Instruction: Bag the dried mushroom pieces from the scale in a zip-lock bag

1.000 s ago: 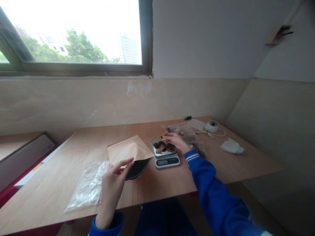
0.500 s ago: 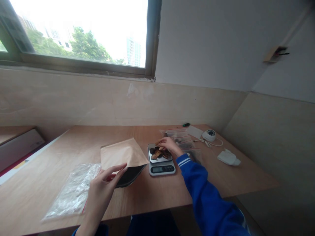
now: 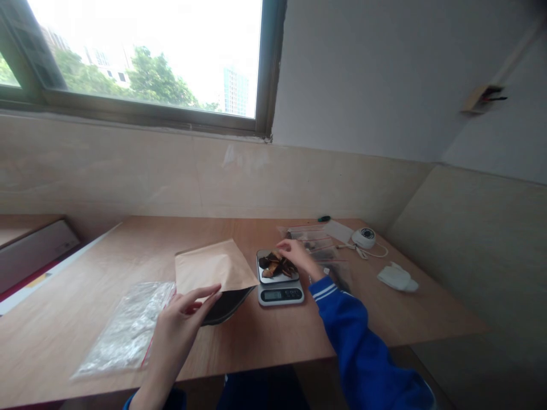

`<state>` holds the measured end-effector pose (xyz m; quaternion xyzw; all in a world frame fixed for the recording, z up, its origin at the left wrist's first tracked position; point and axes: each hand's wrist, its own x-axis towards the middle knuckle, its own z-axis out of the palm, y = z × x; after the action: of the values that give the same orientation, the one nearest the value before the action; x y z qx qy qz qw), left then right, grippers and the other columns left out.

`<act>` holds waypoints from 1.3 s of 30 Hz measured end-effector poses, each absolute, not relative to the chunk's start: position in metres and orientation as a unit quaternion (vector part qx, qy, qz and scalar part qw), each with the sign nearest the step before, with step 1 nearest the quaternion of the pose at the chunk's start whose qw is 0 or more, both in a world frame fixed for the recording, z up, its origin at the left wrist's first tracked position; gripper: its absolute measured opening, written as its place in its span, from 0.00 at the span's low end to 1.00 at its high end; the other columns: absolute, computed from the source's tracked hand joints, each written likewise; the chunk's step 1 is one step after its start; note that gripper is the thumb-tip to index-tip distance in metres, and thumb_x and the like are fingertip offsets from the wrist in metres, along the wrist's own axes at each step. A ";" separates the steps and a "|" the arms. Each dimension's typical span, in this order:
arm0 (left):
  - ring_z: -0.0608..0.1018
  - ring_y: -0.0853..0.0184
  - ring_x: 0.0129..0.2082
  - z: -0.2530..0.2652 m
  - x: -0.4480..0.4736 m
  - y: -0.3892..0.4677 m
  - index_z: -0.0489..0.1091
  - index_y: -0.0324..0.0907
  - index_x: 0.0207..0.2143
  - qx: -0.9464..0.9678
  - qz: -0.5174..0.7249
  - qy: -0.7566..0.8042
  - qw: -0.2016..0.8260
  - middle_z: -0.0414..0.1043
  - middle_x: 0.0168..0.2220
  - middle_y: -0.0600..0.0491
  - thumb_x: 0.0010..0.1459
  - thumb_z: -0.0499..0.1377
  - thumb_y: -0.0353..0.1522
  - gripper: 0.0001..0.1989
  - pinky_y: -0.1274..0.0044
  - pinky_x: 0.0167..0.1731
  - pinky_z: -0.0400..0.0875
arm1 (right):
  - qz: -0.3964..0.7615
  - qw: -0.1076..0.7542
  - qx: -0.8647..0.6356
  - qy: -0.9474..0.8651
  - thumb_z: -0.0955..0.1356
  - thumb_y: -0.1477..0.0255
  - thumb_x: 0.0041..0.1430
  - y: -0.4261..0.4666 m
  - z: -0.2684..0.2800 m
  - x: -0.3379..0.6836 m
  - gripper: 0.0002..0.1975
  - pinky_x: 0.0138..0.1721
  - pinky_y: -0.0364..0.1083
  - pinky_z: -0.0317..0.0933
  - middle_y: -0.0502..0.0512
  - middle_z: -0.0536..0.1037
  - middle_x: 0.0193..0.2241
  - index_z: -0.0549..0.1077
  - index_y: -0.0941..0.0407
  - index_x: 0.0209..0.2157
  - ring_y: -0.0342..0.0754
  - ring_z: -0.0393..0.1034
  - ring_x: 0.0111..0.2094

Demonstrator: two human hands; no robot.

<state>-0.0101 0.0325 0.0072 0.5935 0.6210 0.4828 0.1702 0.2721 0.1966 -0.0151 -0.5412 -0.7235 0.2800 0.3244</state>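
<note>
My left hand point(image 3: 177, 324) holds the open mouth of a brown paper pouch point(image 3: 211, 270) with a dark lining, lying on the wooden table point(image 3: 256, 336). My right hand point(image 3: 297, 257), in a blue sleeve, rests over dark dried pieces point(image 3: 273, 265) piled on a small digital kitchen scale point(image 3: 280, 285). Its fingertips touch the pile; whether they pinch a piece is unclear.
A clear zip bag point(image 3: 128, 327) lies left of the pouch. Behind the scale are more small clear bags point(image 3: 314, 236), a white round device with a cord point(image 3: 364, 236), a white crumpled cloth point(image 3: 396, 278) and a green pen point(image 3: 323, 218). Walls close the back and right.
My right hand lowered a brown piece onto the scale's pile and stays over it. The left hand keeps its hold on the pouch. The view shifted slightly.
</note>
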 end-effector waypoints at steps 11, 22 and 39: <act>0.78 0.65 0.22 0.009 -0.010 0.028 0.80 0.50 0.32 0.593 0.478 0.622 0.180 0.79 0.28 0.53 0.47 0.59 0.53 0.21 0.75 0.25 0.73 | 0.096 0.170 -0.502 -0.843 0.70 0.71 0.54 0.188 -0.019 0.262 0.07 0.51 0.49 0.55 0.56 0.76 0.41 0.79 0.55 0.35 0.53 0.65 0.48; 0.79 0.66 0.24 -0.014 -0.017 0.023 0.79 0.50 0.34 0.636 0.437 0.609 0.184 0.81 0.32 0.54 0.49 0.60 0.49 0.17 0.75 0.29 0.75 | 0.052 0.197 -0.535 -0.820 0.66 0.73 0.59 0.197 -0.011 0.236 0.08 0.47 0.49 0.56 0.59 0.76 0.39 0.79 0.57 0.34 0.53 0.66 0.45; 0.77 0.68 0.24 -0.043 -0.029 0.035 0.79 0.49 0.34 0.635 0.431 0.620 0.165 0.81 0.34 0.53 0.50 0.59 0.49 0.18 0.75 0.29 0.75 | 0.239 0.473 -0.545 -0.649 0.62 0.65 0.61 0.053 -0.082 0.307 0.13 0.39 0.47 0.66 0.58 0.79 0.37 0.77 0.55 0.37 0.52 0.72 0.40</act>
<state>-0.0295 0.0350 -0.0435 0.6348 0.6198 0.4308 0.1651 0.3069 0.0535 -0.0823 -0.5454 -0.6491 0.2388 0.4735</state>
